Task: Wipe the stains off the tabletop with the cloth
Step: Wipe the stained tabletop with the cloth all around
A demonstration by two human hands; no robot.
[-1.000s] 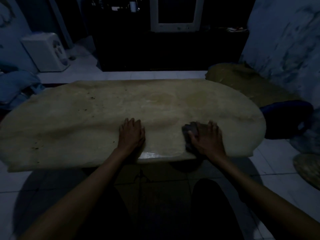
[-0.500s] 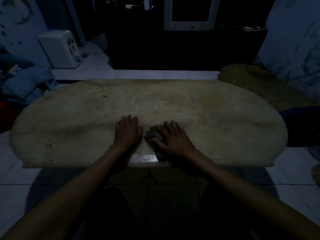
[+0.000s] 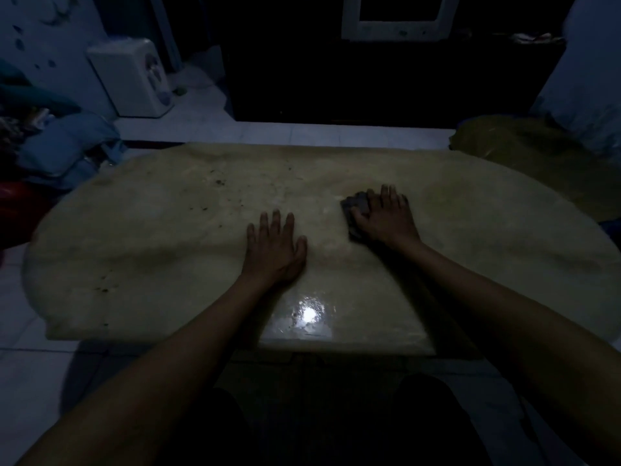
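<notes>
Cloth (image 3: pixel 355 210) is a small dark wad, soft and light; best pinned flat under the palm, not pinched. It sits mid-bench (image 3: pixel 470 230), toward the far edge. Right hand (image 3: pixel 386 220) is spread flat, pressing on it. Left hand (image 3: pixel 274 247) lies flat and empty on the bench, bracing. Stains (image 3: pixel 215 193) remain toward the far-left.

We see a white boxy appliance (image 3: pixel 134 79) on the pale tiled floor (image 3: pixel 285 132), crumpled blue fabric (image 3: pixel 67 146) nearby, an olive cushion (image 3: pixel 537 156) opposite, and a white-framed screen (image 3: pixel 396 18) behind.
</notes>
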